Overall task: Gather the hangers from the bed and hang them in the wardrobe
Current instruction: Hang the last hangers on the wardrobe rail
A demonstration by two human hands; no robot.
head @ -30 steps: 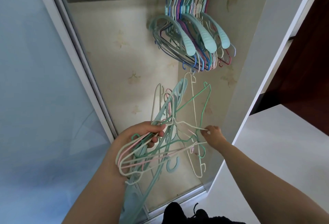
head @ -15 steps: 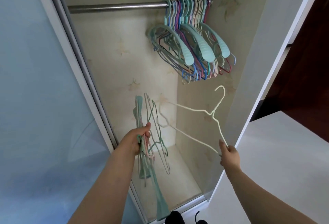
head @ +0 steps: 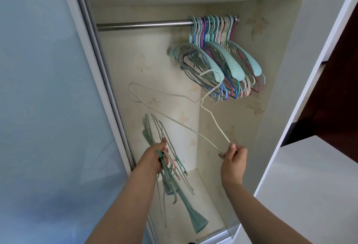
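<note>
Since half a second ago the white hanger (head: 174,96) has risen, its hook now up against the hung hangers (head: 215,63). Right hand (head: 233,158) pinches one lower corner, fingers narrow, likely so the hook end stays free to reach the rail (head: 143,25). Left hand (head: 155,156) grips the remaining bundle (head: 170,168) low and aside, fingers curled round it. Whether the hook touches anything is unclear.

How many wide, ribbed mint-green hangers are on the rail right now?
3, all hooked on the rail at its right end, among thinner coloured hangers: one at the left, one in the middle, one at the right. Others may be hidden within the bunch.
</note>
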